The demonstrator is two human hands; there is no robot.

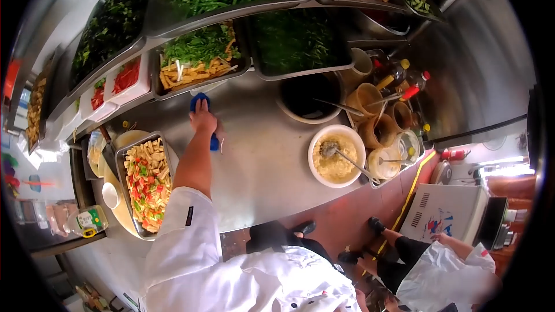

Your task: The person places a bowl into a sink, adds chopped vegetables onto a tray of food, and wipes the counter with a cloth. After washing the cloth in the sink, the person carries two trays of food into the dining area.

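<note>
Right now our left hand (203, 120) is clenched over a blue cloth (214, 143), palm down on the bare metal desk (248, 156), just below the shelf trays. Part of the cloth shows beyond the fingers, and part of it shows beside the wrist. We cannot tell the state of our right hand, as it is out of sight. To the left of our forearm sits a metal tray (147, 185) of chopped pale, red and green food, with a small white cup (111, 195) near it. Well to the right we see a large bowl of dark liquid (311, 95) and a white bowl (313, 169) of yellowish minced food, a ladle (330, 149) resting in it. At the lower right, another person (442, 271) wears a white apron.
</note>
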